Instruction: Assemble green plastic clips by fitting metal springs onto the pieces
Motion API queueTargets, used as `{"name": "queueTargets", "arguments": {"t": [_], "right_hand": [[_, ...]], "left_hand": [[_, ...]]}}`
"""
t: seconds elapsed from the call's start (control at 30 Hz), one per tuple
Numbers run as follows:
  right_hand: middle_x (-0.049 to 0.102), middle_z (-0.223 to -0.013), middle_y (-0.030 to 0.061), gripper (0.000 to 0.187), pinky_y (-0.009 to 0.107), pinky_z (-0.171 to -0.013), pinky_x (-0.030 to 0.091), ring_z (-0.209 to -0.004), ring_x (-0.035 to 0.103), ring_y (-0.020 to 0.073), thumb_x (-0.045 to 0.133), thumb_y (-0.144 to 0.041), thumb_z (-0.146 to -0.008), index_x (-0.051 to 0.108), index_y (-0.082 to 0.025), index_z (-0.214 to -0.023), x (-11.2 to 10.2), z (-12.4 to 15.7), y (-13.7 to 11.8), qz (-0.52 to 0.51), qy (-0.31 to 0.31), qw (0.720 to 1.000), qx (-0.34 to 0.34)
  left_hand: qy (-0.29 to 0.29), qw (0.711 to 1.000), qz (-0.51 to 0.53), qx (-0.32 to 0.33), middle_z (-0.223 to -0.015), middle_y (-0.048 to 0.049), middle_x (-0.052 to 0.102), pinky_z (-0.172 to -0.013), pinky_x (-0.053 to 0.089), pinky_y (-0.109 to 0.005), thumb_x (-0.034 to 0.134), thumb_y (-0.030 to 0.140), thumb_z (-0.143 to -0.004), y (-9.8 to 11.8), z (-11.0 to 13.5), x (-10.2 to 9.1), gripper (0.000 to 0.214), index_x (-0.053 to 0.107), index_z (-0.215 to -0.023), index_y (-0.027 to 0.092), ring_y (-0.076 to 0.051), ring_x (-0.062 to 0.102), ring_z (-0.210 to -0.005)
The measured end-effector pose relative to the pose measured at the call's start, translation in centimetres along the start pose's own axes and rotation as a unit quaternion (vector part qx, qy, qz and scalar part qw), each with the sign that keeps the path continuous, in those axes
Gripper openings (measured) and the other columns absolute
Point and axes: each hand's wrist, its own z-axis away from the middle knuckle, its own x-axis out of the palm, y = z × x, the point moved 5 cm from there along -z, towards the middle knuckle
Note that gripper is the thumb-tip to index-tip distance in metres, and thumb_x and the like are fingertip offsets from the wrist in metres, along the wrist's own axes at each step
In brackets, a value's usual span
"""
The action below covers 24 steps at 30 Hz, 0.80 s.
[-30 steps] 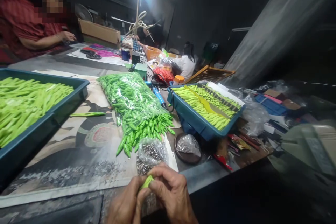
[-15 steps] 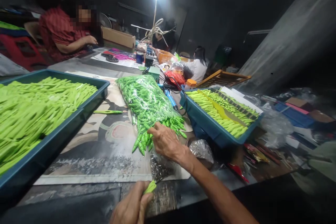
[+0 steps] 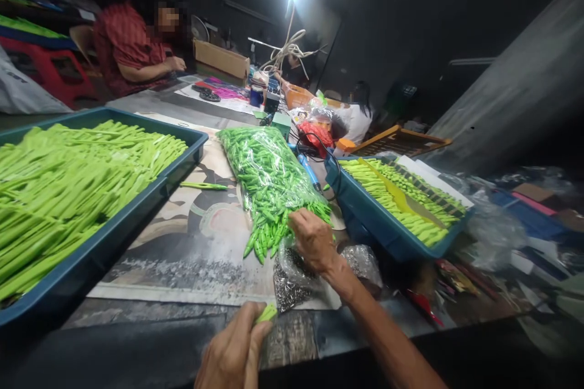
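Note:
My left hand (image 3: 237,343), at the table's front edge, is closed around a light green plastic piece (image 3: 267,313); only its end sticks out past the thumb. My right hand (image 3: 314,240) reaches to the mouth of a clear bag of green pointed pieces (image 3: 271,164). Its fingers are bent together against the pieces spilling from the bag, and what they pinch is hidden. Under that hand lies a clear plastic bag of small dark metal parts (image 3: 289,285). Another clear bag of small parts (image 3: 362,261) sits to the right of the wrist.
A blue tray of long light green pieces (image 3: 182,161) stands at left, another blue tray (image 3: 392,240) at right. One slim green piece (image 3: 203,185) lies on the printed sheet (image 3: 182,285). Behind the bag is a blue tool with a cable (image 3: 310,171). A co-worker (image 3: 128,51) sits at far left.
The whole view has shifted, so things sit further right. My right hand stays at the bag's mouth, its fingers drawn closer together. My left hand keeps hold of the light green piece.

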Motion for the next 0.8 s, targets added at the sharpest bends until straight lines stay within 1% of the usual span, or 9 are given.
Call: {"name": "queueTargets", "arguments": {"t": [0.07, 0.13, 0.23, 0.3, 0.33, 0.43, 0.57, 0.7, 0.8], "right_hand": [[0.060, -0.086, 0.0081, 0.018, 0.028, -0.073, 0.039, -0.081, 0.053, 0.0176, 0.042, -0.011, -0.084, 0.059, -0.014, -0.089, -0.8, 1.0, 1.1, -0.056, 0.052, 0.996, 0.043], [0.061, -0.087, 0.0075, 0.017, 0.029, -0.075, 0.041, -0.082, 0.055, 0.0172, 0.044, -0.016, -0.085, 0.059, -0.014, -0.090, -1.4, 2.2, 2.1, -0.120, 0.097, 0.984, 0.088], [0.062, -0.083, 0.0060, 0.019, 0.026, -0.064, 0.046, -0.070, 0.058, 0.0149, 0.045, -0.022, -0.084, 0.061, -0.013, -0.090, -2.0, 4.2, 2.9, -0.217, 0.132, 0.955, 0.155], [0.063, -0.075, 0.0043, 0.021, 0.024, -0.055, 0.046, -0.059, 0.058, 0.0132, 0.046, -0.025, -0.084, 0.061, -0.013, -0.092, -2.3, 5.6, 2.9, -0.274, 0.139, 0.932, 0.192], [0.063, -0.071, 0.0033, 0.021, 0.024, -0.053, 0.046, -0.056, 0.057, 0.0127, 0.047, -0.027, -0.084, 0.061, -0.013, -0.092, -2.4, 6.3, 2.8, -0.300, 0.139, 0.921, 0.207], [0.065, -0.068, 0.0021, 0.020, 0.023, -0.055, 0.047, -0.054, 0.057, 0.0120, 0.051, -0.028, -0.083, 0.063, -0.014, -0.091, -2.8, 8.1, 2.4, -0.360, 0.136, 0.893, 0.234], [0.067, -0.074, 0.0020, 0.016, 0.022, -0.058, 0.048, -0.054, 0.057, 0.0104, 0.056, -0.027, -0.080, 0.064, -0.015, -0.089, -2.7, 10.1, 2.3, -0.407, 0.135, 0.868, 0.251], [0.066, -0.068, -0.0002, 0.013, 0.019, -0.055, 0.046, -0.053, 0.056, 0.0089, 0.058, -0.024, -0.079, 0.065, -0.016, -0.088, -2.4, 11.4, 2.1, -0.456, 0.124, 0.841, 0.263], [0.065, -0.067, -0.0011, 0.011, 0.017, -0.054, 0.045, -0.051, 0.055, 0.0075, 0.060, -0.022, -0.078, 0.065, -0.016, -0.086, -2.4, 12.0, 1.9, -0.496, 0.119, 0.817, 0.270]], "left_hand": [[-0.015, 1.000, -0.004, 0.010, -0.067, 0.0011, 0.060, -0.056, 0.043, -0.019, 0.039, 0.030, -0.086, 0.2, -0.3, -0.1, 0.012, 0.049, -0.083, 0.024, -0.012, 0.057, -0.057], [-0.031, 0.999, -0.014, 0.027, -0.069, 0.0018, 0.061, -0.056, 0.043, -0.018, 0.040, 0.028, -0.086, 0.4, -0.6, 0.0, 0.010, 0.049, -0.084, 0.024, -0.012, 0.058, -0.058], [-0.043, 0.997, -0.027, 0.053, -0.069, 0.0029, 0.061, -0.057, 0.043, -0.017, 0.040, 0.026, -0.086, 0.8, -0.9, 0.2, 0.008, 0.048, -0.086, 0.024, -0.010, 0.059, -0.059], [-0.041, 0.996, -0.033, 0.068, -0.072, 0.0031, 0.061, -0.059, 0.044, -0.016, 0.041, 0.024, -0.086, 1.2, -1.1, 0.3, 0.008, 0.048, -0.090, 0.024, -0.010, 0.059, -0.061], [-0.038, 0.996, -0.037, 0.074, -0.073, 0.0030, 0.062, -0.060, 0.044, -0.016, 0.041, 0.024, -0.086, 1.5, -1.1, 0.4, 0.008, 0.048, -0.091, 0.024, -0.010, 0.060, -0.063], [-0.042, 0.994, -0.047, 0.089, -0.074, 0.0027, 0.062, -0.061, 0.044, -0.016, 0.042, 0.023, -0.086, 2.2, -1.4, 1.0, 0.007, 0.047, -0.091, 0.024, -0.010, 0.061, -0.067], [-0.047, 0.993, -0.043, 0.098, -0.072, 0.0029, 0.061, -0.057, 0.044, -0.017, 0.040, 0.023, -0.087, 2.6, -1.5, 2.1, 0.009, 0.048, -0.091, 0.023, -0.010, 0.060, -0.062], [-0.052, 0.988, -0.064, 0.134, -0.072, 0.0022, 0.062, -0.056, 0.045, -0.017, 0.042, 0.022, -0.086, 2.7, -1.4, 2.9, 0.010, 0.048, -0.095, 0.022, -0.011, 0.061, -0.062], [-0.059, 0.985, -0.086, 0.139, -0.069, 0.0026, 0.059, -0.055, 0.045, -0.017, 0.042, 0.022, -0.087, 2.8, -1.4, 3.4, 0.010, 0.047, -0.096, 0.022, -0.011, 0.061, -0.061]]}}
